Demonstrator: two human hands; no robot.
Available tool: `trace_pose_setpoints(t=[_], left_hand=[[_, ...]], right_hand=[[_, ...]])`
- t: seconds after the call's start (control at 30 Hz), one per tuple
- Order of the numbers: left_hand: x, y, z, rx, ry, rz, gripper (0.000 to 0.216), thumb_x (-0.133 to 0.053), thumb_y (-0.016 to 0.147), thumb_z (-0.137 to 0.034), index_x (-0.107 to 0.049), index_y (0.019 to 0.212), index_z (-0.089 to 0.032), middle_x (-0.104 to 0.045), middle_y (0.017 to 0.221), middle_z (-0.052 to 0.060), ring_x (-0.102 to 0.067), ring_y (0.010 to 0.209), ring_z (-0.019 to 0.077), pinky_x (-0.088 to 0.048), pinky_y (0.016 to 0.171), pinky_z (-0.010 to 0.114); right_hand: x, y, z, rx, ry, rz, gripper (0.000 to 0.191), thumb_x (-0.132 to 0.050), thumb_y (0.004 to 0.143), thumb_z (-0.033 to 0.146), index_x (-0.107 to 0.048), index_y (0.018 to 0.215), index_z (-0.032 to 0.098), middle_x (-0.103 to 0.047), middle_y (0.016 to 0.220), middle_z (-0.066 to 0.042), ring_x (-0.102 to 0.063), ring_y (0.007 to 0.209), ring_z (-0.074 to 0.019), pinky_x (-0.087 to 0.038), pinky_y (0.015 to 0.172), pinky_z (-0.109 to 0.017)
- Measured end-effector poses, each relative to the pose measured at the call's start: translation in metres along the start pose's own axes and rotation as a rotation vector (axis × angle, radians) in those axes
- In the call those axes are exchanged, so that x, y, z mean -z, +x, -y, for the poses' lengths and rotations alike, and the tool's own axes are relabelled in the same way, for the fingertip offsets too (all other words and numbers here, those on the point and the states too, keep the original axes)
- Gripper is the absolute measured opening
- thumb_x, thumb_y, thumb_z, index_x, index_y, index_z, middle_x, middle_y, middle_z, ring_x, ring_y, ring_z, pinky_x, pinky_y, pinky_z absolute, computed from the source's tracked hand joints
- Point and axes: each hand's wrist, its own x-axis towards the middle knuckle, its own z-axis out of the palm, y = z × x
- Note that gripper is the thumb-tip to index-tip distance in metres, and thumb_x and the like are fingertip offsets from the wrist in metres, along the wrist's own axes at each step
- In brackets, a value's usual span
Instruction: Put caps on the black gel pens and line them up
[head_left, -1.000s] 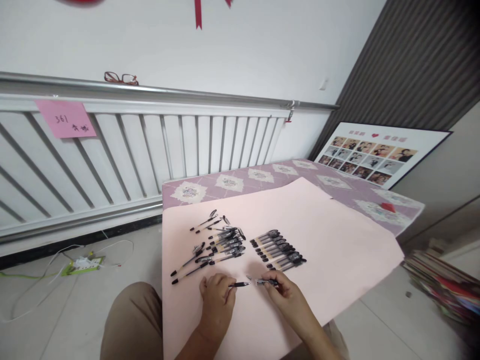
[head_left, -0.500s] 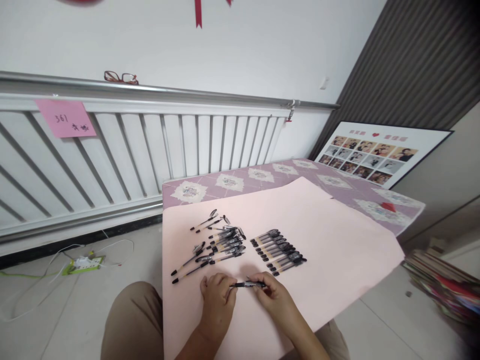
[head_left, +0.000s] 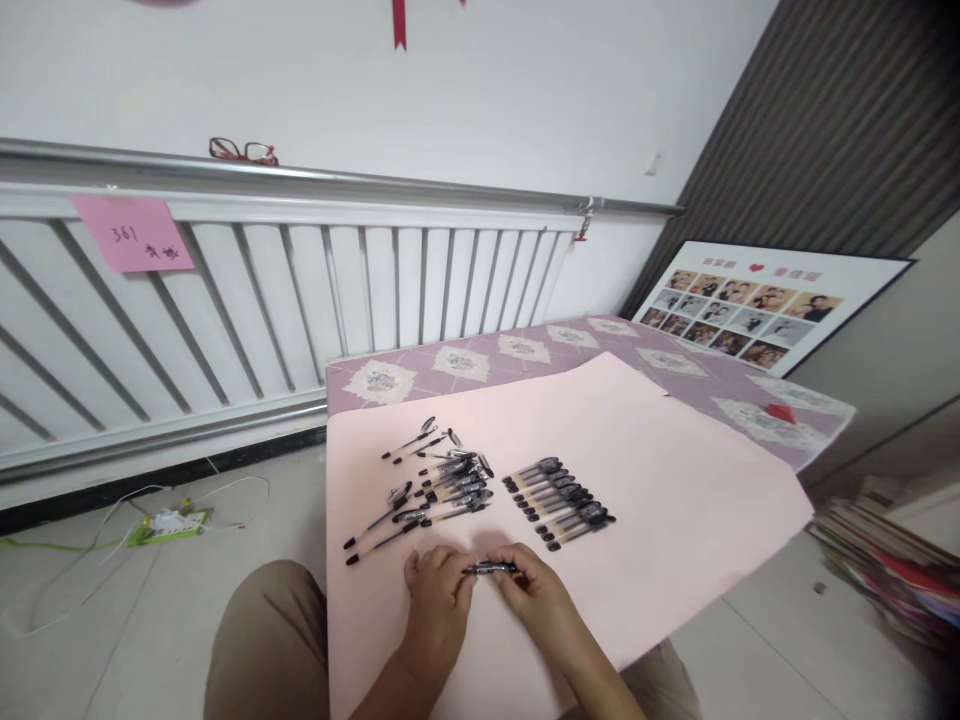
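Between my hands, low over the pink sheet [head_left: 585, 420], is a black pen [head_left: 491, 568] held sideways. My left hand [head_left: 441, 595] pinches its left end, and my right hand [head_left: 531, 590] grips the right end, where the black cap is; the fingers partly cover both ends. Beyond my left hand lies a loose pile of pens [head_left: 454, 482], several with caps lying apart from them. Past my right hand, a neat slanting row of capped pens [head_left: 559, 500] lies side by side.
A purple patterned tablecloth [head_left: 487, 362] shows beyond the sheet. Behind the table runs a white radiator [head_left: 405, 285]. A photo board [head_left: 757, 300] leans at the right. A power strip with cables [head_left: 169, 525] lies on the floor at left, and stacked papers [head_left: 892, 560] stand at right.
My right hand has shifted slightly left, closer to my left hand, and less of the pen shows between them. The pile and the row stay as they were.
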Motion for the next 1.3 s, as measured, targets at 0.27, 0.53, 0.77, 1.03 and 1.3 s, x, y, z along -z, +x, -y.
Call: trace_pose_setpoints(t=[0.27, 0.53, 0.77, 1.03, 1.3], left_hand=[[0.001, -0.001, -0.002, -0.023, 0.048, -0.013, 0.03, -0.046, 0.077, -0.011, -0.062, 0.095, -0.028, -0.063, 0.099, 0.001, -0.052, 0.098, 0.0192, -0.02, 0.098, 0.046], [-0.001, -0.004, -0.004, -0.078, 0.07, -0.088, 0.029, -0.049, 0.079, -0.013, -0.063, 0.095, -0.033, -0.064, 0.094, -0.002, -0.054, 0.094, 0.018, -0.02, 0.098, 0.046], [-0.001, -0.007, -0.006, -0.095, 0.054, -0.128, 0.03, -0.05, 0.077, -0.012, -0.061, 0.098, -0.03, -0.064, 0.1, 0.0, -0.054, 0.098, 0.0194, -0.016, 0.099, 0.047], [-0.01, -0.006, 0.01, -0.153, 0.125, -0.195, 0.031, -0.051, 0.076, -0.018, -0.058, 0.104, -0.029, -0.062, 0.107, 0.002, -0.053, 0.102, 0.0209, -0.02, 0.096, 0.044], [-0.013, -0.005, 0.016, -0.15, 0.179, -0.111, 0.029, -0.046, 0.077, -0.016, -0.06, 0.098, -0.03, -0.061, 0.107, 0.001, -0.053, 0.102, 0.0196, -0.021, 0.094, 0.045]], right_hand=[[-0.003, 0.0, -0.001, 0.015, 0.025, -0.028, 0.018, -0.054, 0.074, 0.022, -0.066, 0.088, 0.023, -0.065, 0.085, -0.002, -0.059, 0.078, -0.0175, -0.046, 0.072, -0.027], [-0.016, -0.001, -0.015, -0.151, 0.263, -0.089, 0.016, -0.058, 0.072, 0.027, -0.061, 0.087, 0.022, -0.065, 0.081, -0.001, -0.06, 0.076, -0.0178, -0.046, 0.074, -0.03], [-0.021, 0.002, -0.024, -0.284, 0.578, -0.168, 0.025, -0.063, 0.067, 0.028, -0.054, 0.088, 0.021, -0.056, 0.065, 0.005, -0.052, 0.053, -0.0106, -0.043, 0.054, -0.024], [0.027, -0.004, -0.013, -0.385, 0.631, -0.324, 0.033, -0.071, 0.059, 0.034, -0.056, 0.086, 0.021, -0.056, 0.06, 0.005, -0.052, 0.051, -0.0106, -0.043, 0.051, -0.023], [0.107, -0.01, -0.049, -0.438, 0.488, -0.495, 0.038, -0.069, 0.063, 0.036, -0.055, 0.095, 0.023, -0.059, 0.067, 0.005, -0.057, 0.056, -0.0096, -0.048, 0.055, -0.021]])
